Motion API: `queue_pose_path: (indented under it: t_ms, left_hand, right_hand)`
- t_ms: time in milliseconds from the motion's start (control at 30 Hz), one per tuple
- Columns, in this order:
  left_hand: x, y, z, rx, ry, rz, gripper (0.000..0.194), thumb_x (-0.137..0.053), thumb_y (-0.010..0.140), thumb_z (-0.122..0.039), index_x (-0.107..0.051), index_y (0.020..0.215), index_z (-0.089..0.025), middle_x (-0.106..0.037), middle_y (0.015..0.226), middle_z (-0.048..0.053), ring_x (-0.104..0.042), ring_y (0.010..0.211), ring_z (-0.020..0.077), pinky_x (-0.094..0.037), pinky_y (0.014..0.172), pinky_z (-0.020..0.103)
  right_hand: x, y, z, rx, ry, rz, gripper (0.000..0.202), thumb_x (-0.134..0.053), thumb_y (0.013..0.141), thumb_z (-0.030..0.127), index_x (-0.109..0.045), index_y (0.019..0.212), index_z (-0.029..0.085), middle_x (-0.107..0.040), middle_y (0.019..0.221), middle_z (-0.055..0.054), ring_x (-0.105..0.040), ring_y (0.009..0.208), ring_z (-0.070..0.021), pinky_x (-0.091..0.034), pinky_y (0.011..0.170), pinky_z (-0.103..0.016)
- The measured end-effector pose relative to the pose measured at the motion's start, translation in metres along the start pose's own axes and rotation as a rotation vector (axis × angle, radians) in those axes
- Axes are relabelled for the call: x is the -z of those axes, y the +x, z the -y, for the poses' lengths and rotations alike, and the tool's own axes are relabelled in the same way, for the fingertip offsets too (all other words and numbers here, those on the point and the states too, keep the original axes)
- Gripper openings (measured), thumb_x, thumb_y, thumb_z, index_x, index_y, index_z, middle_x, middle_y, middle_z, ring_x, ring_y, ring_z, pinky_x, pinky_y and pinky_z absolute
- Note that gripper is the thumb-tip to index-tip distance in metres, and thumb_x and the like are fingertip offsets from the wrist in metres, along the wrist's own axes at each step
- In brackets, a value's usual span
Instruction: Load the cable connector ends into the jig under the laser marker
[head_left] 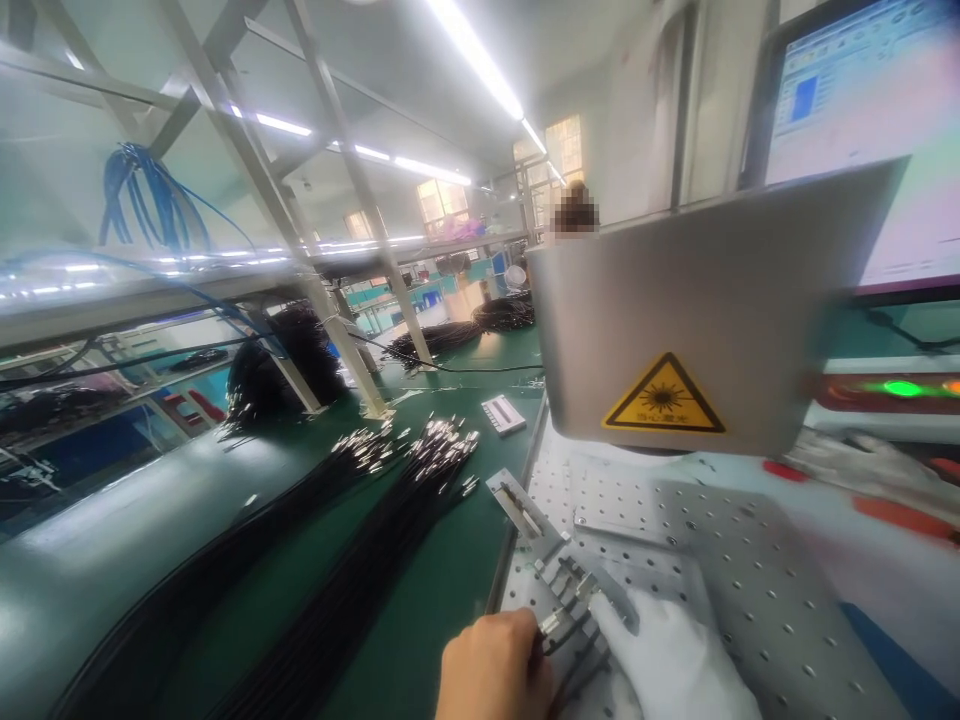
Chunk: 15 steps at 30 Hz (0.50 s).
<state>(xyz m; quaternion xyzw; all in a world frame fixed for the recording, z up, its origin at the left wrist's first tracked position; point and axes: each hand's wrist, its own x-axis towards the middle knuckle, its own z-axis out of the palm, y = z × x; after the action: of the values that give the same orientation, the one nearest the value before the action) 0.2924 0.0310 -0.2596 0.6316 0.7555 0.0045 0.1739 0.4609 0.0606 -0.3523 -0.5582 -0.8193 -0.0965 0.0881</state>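
Note:
My bare left hand [491, 665] is closed around a black cable, with a metal plug [553, 628] sticking out beside its fingers. To the right, my right hand [671, 655] wears a white glove. Its fingers are bent at another black cable [589, 665], with a fingertip against the metal connector end. Both hands meet at a metal fixture [559, 560] with small slots, which lies on a perforated metal plate [637, 560]. The gloved thumb is mostly hidden, and blur obscures the exact grip.
Bundles of black cables [360, 560] with shiny ends lie on the green table to the left. A grey metal housing [675, 320] with a laser warning sign overhangs the plate. Behind it stands a monitor [862, 130]. Metal posts [341, 330] carry a shelf; a person is farther back.

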Motion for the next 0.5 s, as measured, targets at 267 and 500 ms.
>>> queue_pose_path:
  t_ms: [267,500]
  left_hand:
    - [0.010,0.010,-0.006,-0.024,-0.014,0.099,0.015,-0.048,0.084,-0.027,-0.059,0.076,-0.021,-0.067,0.084,0.008,-0.062,0.083,0.0246,-0.026,0.061,0.029]
    - [0.010,0.026,-0.019,-0.021,-0.181,0.201,0.021,-0.050,0.084,-0.037,-0.048,0.070,-0.022,-0.059,0.079,0.004,-0.055,0.075,0.0197,-0.032,0.062,0.029]
  right_hand:
    - [-0.013,0.013,0.010,-0.127,0.083,0.068,0.047,-0.060,0.075,0.015,-0.070,0.114,0.039,-0.065,0.090,-0.008,-0.060,0.073,-0.0257,-0.044,0.064,-0.034]
    - [0.000,-0.002,-0.003,-0.071,0.307,-0.007,0.036,-0.057,0.079,0.023,-0.068,0.113,0.024,-0.063,0.101,-0.012,-0.060,0.090,-0.0280,-0.046,0.076,-0.035]
